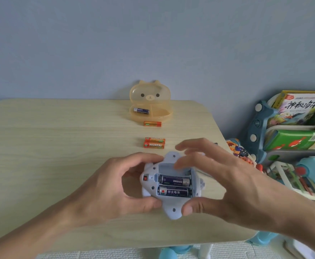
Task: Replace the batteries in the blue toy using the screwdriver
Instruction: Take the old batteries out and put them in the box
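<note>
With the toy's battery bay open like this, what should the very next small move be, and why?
Probably lift out the upper dark battery with the right hand. The blue toy, steadied by the left hand, has its compartment uncovered; one slot is already empty, two dark cells remain, one dark battery lies in the bear-shaped box, and three orange batteries wait on the table.
</note>
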### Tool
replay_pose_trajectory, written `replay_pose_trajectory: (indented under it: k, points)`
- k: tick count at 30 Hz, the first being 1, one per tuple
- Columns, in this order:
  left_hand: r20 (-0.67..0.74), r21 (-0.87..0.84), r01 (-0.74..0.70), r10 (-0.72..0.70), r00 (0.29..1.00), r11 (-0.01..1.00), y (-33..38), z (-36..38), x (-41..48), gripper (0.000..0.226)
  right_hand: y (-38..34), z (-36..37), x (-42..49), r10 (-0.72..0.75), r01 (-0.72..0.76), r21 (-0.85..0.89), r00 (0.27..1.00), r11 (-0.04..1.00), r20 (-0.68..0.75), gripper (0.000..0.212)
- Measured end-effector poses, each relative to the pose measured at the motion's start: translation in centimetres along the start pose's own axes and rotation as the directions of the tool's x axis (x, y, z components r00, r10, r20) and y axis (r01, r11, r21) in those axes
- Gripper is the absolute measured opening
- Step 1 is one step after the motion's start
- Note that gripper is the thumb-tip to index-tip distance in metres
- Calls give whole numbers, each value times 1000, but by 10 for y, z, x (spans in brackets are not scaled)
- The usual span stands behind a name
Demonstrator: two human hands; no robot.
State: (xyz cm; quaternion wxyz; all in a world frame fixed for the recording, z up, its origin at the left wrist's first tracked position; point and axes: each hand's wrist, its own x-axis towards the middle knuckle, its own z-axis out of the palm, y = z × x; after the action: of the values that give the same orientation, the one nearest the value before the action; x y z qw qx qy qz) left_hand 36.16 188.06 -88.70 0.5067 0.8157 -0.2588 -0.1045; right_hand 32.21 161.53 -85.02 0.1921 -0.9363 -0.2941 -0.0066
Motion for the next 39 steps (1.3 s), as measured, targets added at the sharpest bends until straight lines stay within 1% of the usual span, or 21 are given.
replay_pose_trajectory:
  k: [2,5,11,14,18,22,25,28,32,36,39]
  points:
    - [-1,-11,-7,7,1000,1000,3,1,0,63,-6,-2,7,-71,77,-89,995,993,77,54]
    - [-3,-2,-13,12,1000,1000,4,2,0,64,-12,-3,16,-80,104,-141,983,985,167,50]
    - [9,17,-11,10,1000,1000,-2,0,1,66,-15,-7,27,-129,181,-231,966,956,223,40]
    - [14,6,-3,3,1000,1000,0,1,1,64,-16,-4,31,-170,221,-232,960,947,221,40]
    - [17,4,-11,11,1000,1000,1,2,2,63,-14,1,34,-226,258,-182,958,949,179,40]
    - [26,4,-5,4,1000,1000,4,4,2,59,-10,2,32,-263,280,-96,952,955,157,30]
    - [14,-24,18,-18,1000,1000,1,1,1,62,-3,-1,22,-219,232,-88,966,969,135,24]
    - [6,-36,30,-30,1000,999,0,-1,0,64,0,-1,13,-183,189,-55,978,980,100,13]
    - [7,-15,12,-12,1000,1000,1,0,2,64,-8,-2,15,-149,182,-175,971,967,186,29]
    - [-1,-7,-6,6,1000,1000,2,0,0,64,-15,-8,19,-124,179,-215,961,960,248,29]
    - [-1,-7,-16,16,1000,1000,2,1,0,63,-19,-11,22,-126,186,-216,956,959,265,23]
